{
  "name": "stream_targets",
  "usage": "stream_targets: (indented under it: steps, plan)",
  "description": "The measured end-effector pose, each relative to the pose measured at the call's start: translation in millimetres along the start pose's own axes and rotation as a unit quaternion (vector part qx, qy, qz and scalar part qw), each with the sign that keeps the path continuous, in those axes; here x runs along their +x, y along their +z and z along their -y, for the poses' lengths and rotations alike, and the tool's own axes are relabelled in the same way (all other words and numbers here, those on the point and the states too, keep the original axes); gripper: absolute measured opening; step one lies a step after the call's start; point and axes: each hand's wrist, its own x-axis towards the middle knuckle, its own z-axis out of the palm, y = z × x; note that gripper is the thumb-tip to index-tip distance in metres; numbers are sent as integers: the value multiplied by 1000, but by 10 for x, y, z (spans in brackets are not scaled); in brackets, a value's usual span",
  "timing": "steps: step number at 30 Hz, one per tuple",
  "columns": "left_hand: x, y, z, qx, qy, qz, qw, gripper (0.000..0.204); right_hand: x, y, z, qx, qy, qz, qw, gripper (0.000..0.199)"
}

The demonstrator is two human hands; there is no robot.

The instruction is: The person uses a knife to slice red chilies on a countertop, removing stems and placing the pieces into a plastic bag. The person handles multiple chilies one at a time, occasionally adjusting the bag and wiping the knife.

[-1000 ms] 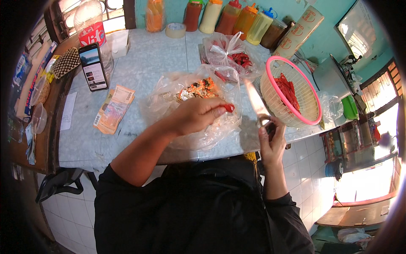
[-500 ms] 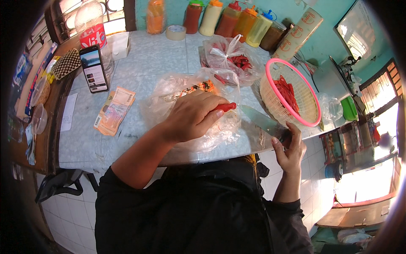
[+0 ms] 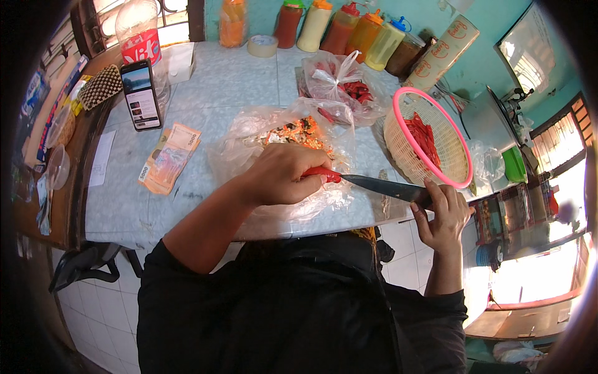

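Note:
My left hand (image 3: 281, 176) is closed round a red chili (image 3: 331, 176), whose end pokes out past the thumb toward the right. A kitchen knife (image 3: 380, 186) is gripped in my right hand (image 3: 445, 215), its blade pointing left with the tip at the chili's end. Beneath my left hand lies a spread clear plastic bag (image 3: 233, 143) with orange and pale chili scraps (image 3: 303, 132) on it. To the right, a cream basket with a pink rim (image 3: 460, 185) tilts on the table, holding red chilies (image 3: 422, 140).
A knotted plastic bag of red chilies (image 3: 339, 81) lies behind. Sauce bottles (image 3: 341, 30) and a tape roll (image 3: 262, 46) line the wall. On the left are a propped phone (image 3: 141, 96), banknotes (image 3: 169, 159) and a big plastic bottle (image 3: 138, 37).
The knife has turned from a broad blade view to nearly edge-on, its tip now at the chili. My right hand has shifted right. My left hand has lowered slightly, uncovering more scraps.

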Motion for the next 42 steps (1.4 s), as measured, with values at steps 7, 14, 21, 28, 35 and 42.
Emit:
stream_targets:
  steps: [7, 14, 21, 28, 35, 42]
  plan:
    - [0, -42, -21, -54, -63, 62, 995, 13, 39, -27, -31, 11, -17, 22, 1000, 51]
    - [-9, -16, 29, -94, -69, 57, 992, 15, 53, -16, -60, 9, -33, 18, 999, 53]
    - [-2, -64, -26, -96, -77, 101, 987, 18, 70, 14, -28, 16, -39, 33, 999, 51]
    - [-20, -26, 11, -110, -61, 92, 988, 17, 68, 115, 31, 27, -38, 34, 998, 52]
    - [-22, -7, -16, -62, -62, 96, 992, 19, 45, 244, 164, 48, -24, 20, 998, 48]
    - [-27, 21, -18, -17, -6, -16, 1000, 32, 12, 374, 275, 94, 32, 16, 995, 45]
